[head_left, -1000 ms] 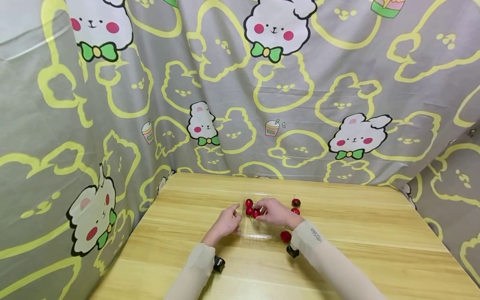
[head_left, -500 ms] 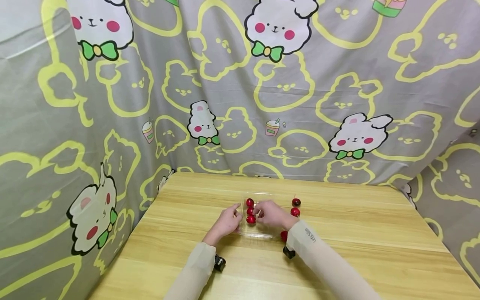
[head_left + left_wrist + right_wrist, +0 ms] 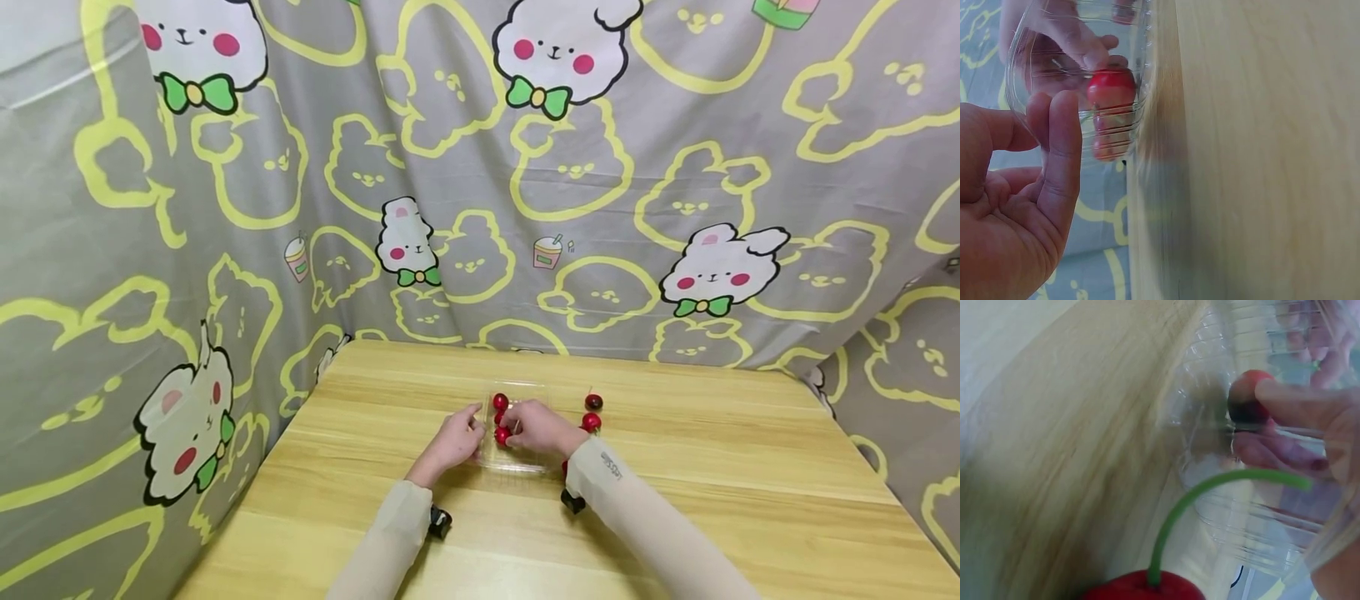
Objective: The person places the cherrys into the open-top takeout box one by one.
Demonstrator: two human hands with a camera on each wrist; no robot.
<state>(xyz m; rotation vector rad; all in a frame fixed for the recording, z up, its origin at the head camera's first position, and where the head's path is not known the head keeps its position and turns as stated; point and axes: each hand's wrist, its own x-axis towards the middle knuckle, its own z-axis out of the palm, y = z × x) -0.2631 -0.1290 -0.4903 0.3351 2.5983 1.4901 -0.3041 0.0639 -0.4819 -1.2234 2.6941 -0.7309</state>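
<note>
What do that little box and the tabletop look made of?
The box looks like thin clear plastic, glossy, with moulded ribs: fingers show through its wall. The table looks like pale wood or wood-look laminate, smooth, with long grain lines; which, I cannot tell.

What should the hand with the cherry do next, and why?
Probably lower it a little and let go. The right hand pinches a cherry inside the clear plastic box, beside the cherries already in it, while the left hand rests against the box's side to steady it. More cherries wait on the table.
</note>
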